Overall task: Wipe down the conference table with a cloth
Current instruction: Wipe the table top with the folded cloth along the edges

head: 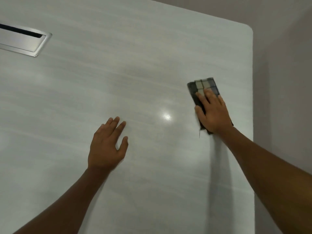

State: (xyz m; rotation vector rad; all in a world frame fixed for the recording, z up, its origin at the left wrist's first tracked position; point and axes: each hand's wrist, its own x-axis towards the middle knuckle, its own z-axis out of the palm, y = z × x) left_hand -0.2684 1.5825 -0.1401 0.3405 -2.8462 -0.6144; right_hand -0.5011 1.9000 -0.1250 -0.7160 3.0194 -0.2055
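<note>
A pale, glossy conference table (pixel 135 65) fills most of the view. A folded grey and beige checked cloth (pixel 203 86) lies flat on it near the right edge. My right hand (pixel 213 112) presses down on the cloth with straight fingers and covers its near half. My left hand (pixel 108 144) lies flat on the bare table surface to the left, fingers straight and slightly spread, holding nothing.
A brushed metal cable hatch (pixel 25 42) with a dark slot is set into the table at the far left. The table's right edge and rounded far corner (pixel 249 31) border a grey floor (pixel 283 81).
</note>
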